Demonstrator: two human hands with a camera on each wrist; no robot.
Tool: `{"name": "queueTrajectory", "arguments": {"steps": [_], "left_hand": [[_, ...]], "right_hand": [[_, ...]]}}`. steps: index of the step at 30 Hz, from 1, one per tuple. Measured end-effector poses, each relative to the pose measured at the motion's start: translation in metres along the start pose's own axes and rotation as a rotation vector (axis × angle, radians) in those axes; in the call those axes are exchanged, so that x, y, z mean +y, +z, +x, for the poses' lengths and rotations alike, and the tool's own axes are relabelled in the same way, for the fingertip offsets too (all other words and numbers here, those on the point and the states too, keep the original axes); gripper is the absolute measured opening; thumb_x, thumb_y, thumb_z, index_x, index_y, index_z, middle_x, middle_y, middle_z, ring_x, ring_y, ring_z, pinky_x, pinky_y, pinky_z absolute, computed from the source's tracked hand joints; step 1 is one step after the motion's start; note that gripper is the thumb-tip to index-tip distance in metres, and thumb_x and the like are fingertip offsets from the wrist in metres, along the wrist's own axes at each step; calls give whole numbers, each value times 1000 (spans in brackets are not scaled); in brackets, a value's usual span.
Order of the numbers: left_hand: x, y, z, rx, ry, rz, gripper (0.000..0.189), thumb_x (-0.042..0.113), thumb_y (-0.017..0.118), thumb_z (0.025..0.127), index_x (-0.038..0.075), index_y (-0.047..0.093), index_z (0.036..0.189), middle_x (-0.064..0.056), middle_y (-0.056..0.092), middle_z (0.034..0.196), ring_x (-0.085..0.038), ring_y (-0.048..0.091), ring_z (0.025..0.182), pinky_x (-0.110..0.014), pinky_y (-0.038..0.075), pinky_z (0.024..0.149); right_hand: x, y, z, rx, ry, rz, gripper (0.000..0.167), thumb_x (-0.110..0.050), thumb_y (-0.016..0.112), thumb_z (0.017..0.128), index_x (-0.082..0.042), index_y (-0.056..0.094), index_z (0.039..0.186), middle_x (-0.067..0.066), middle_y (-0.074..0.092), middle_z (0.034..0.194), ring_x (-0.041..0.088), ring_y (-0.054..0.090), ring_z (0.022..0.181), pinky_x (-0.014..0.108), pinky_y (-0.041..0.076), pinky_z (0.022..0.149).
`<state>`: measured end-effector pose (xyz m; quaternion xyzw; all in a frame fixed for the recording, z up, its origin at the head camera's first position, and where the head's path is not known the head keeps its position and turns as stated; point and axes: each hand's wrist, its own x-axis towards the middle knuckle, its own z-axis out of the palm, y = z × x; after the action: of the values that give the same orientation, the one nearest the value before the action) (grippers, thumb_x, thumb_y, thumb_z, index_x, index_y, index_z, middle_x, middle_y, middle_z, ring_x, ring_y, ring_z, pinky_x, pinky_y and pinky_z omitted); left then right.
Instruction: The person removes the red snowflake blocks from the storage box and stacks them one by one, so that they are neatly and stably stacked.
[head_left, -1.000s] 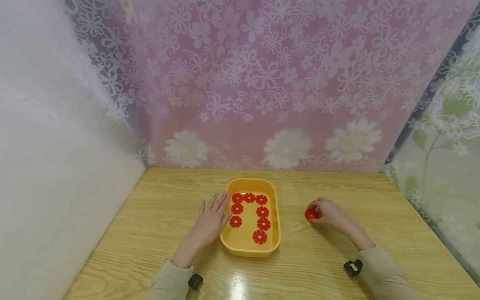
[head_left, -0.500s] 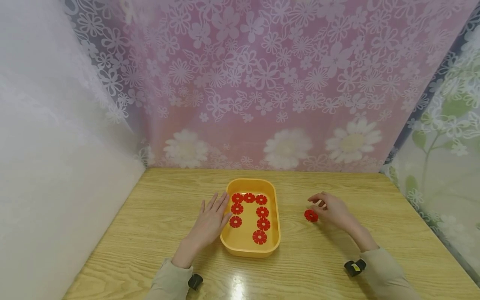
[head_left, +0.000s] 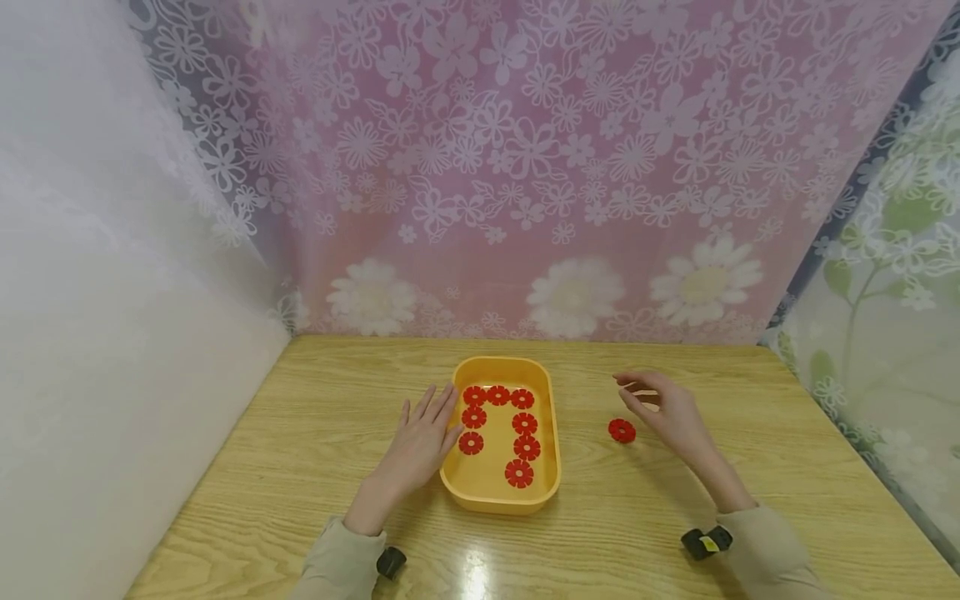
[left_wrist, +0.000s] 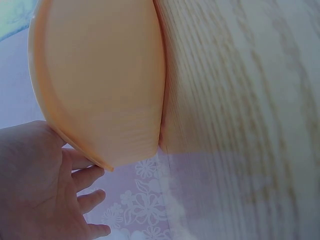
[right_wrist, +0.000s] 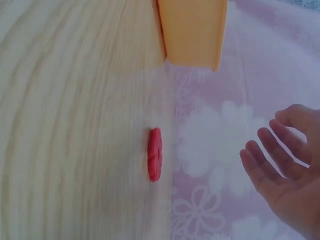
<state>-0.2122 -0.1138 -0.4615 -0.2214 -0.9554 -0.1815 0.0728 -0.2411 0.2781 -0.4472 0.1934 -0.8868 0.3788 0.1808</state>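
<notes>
A yellow rectangular tray [head_left: 480, 502] holds several red notched plastic discs [head_left: 519, 473], laid along its left, far and right sides. My left hand [head_left: 420, 442] rests on the tray's left rim with fingers straight; in the left wrist view the thumb side of that hand [left_wrist: 35, 175] meets the rim. To the right of the tray, one red notched disc [head_left: 622, 431] lies flat on the table. My right hand [head_left: 667, 412] is raised just beyond and right of that disc, fingers loosely bent and holding nothing. The right wrist view shows the disc [right_wrist: 155, 154] apart from the fingers.
The light wood table [head_left: 315, 500] reaches back to a pink floral curtain [head_left: 465, 208]. A white sheet [head_left: 135, 292] hangs at the left and a leafy floral one [head_left: 885, 317] at the right. A black wrist camera [head_left: 707, 543] sits by the right sleeve.
My right hand has let go of the single red disc and lifted up and away from it, leaving it on the table. The left hand and the tray have stayed in place.
</notes>
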Motion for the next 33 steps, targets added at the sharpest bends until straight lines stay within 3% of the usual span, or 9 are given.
{"name": "queueTrajectory", "arguments": {"steps": [2, 5, 8, 12, 15, 21, 27, 33], "left_hand": [[1, -1, 0, -2, 1, 1, 60, 31, 50, 108, 4, 32, 158, -13, 30, 165, -37, 20, 153, -67, 16, 118], [1, -2, -1, -9, -1, 3, 60, 32, 49, 108, 4, 31, 159, -13, 29, 165, -37, 19, 154, -67, 16, 119], [1, -2, -1, -13, -4, 1, 60, 31, 49, 108, 4, 31, 159, -13, 29, 165, -37, 18, 154, -66, 15, 119], [1, -2, -1, -16, -6, -6, 60, 30, 50, 108, 4, 31, 159, -13, 28, 165, -37, 18, 154, -66, 15, 119], [1, -1, -1, -12, -8, -10, 60, 30, 50, 108, 4, 32, 159, -13, 29, 165, -37, 18, 154, -67, 15, 119], [0, -1, 0, -10, -15, -10, 59, 31, 49, 108, 5, 32, 159, -13, 29, 165, -36, 18, 154, -67, 15, 119], [0, 0, 1, -12, -14, 4, 60, 31, 50, 108, 5, 32, 159, -12, 28, 165, -36, 18, 154, -67, 16, 119], [0, 1, 0, -10, -12, 11, 59, 31, 50, 108, 4, 33, 158, -11, 29, 165, -36, 19, 154, -67, 16, 119]], "right_hand": [[-3, 3, 2, -10, -15, 45, 28, -6, 66, 98, -3, 68, 126, 16, 68, 117, 32, 66, 101, 18, 56, 85], [-10, 8, 7, -44, -25, 124, 32, -7, 67, 98, -3, 66, 130, 16, 68, 119, 35, 65, 105, 8, 49, 87], [-19, 15, 12, -87, -34, 180, 36, -7, 68, 98, -4, 64, 133, 16, 67, 123, 34, 64, 108, 16, 53, 91], [-34, 26, 20, -142, -52, 230, 39, -6, 70, 96, -6, 62, 134, 14, 66, 126, 33, 64, 111, 38, 57, 93], [-47, 35, 26, -186, -88, 262, 41, -5, 71, 95, -5, 62, 134, 14, 66, 128, 33, 65, 112, 49, 56, 92], [-70, 51, 38, -313, -191, 265, 43, -5, 76, 91, -5, 64, 131, 14, 67, 128, 36, 65, 113, 48, 56, 92], [-84, 67, 46, -516, -270, 193, 44, -14, 79, 90, -9, 64, 131, 8, 67, 127, 33, 66, 112, 47, 57, 92], [-92, 79, 49, -705, -297, 162, 44, -13, 80, 88, -7, 65, 129, 9, 68, 124, 33, 66, 110, 47, 58, 91]]}}
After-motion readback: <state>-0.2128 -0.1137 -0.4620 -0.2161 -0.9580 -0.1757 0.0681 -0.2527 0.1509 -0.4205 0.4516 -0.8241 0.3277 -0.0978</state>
